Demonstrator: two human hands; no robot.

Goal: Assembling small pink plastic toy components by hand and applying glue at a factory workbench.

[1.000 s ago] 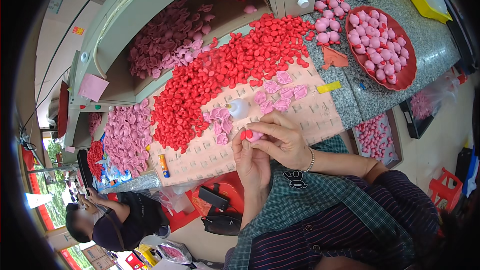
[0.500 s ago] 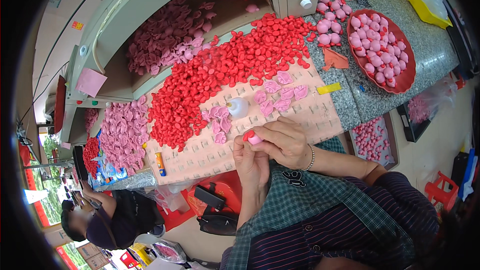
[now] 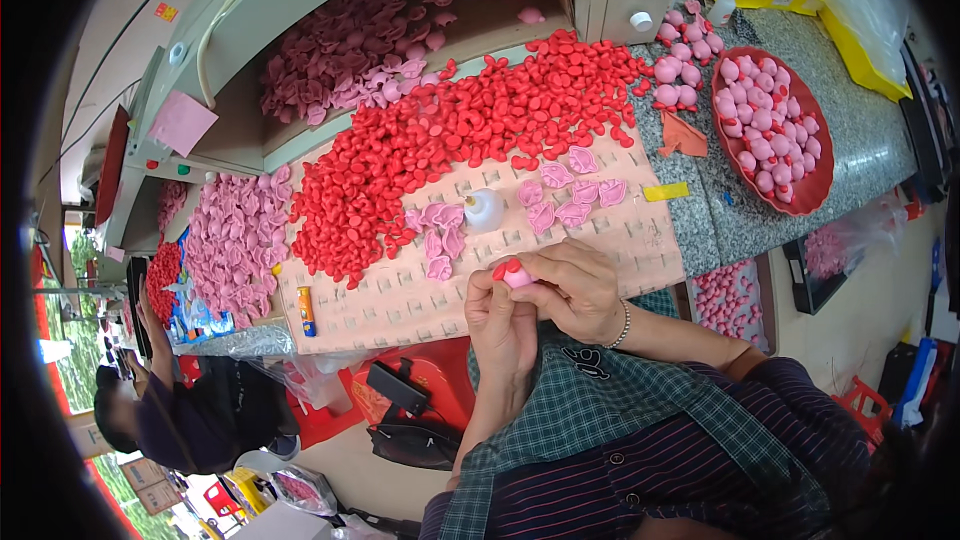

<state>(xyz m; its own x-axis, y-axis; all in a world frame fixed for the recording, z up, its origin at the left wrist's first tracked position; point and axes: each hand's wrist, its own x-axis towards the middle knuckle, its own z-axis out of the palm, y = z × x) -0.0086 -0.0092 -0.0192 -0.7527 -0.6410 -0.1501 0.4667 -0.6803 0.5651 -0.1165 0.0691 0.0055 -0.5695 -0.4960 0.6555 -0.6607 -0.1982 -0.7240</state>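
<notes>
Between my two hands, near the front edge of the work mat, is a small pink rubbery piece (image 3: 520,280) with a red part against its upper left side. My left hand (image 3: 500,332) pinches it from the left with thumb and fingers. From the right, my right hand (image 3: 575,290) grips the pink side, its fingers curled over the top. Beyond my hands stands a squat white bottle (image 3: 484,210) with a narrow tip. Thin pink curled pieces (image 3: 572,190) lie to its right, and a small cluster of pink pieces (image 3: 438,238) to its left.
A long heap of red pieces (image 3: 450,120) covers the mat's far side. Pink pieces (image 3: 235,240) pile up on the left. A red bowl (image 3: 815,185) of pink-and-red pieces sits at right, near a yellow tray (image 3: 865,65). Another person (image 3: 200,410) is at lower left.
Both hands keep hold of the small pink-and-red piece, which looks slightly turned. The whole view has shifted a little; the bottle and loose pieces keep their places on the mat.
</notes>
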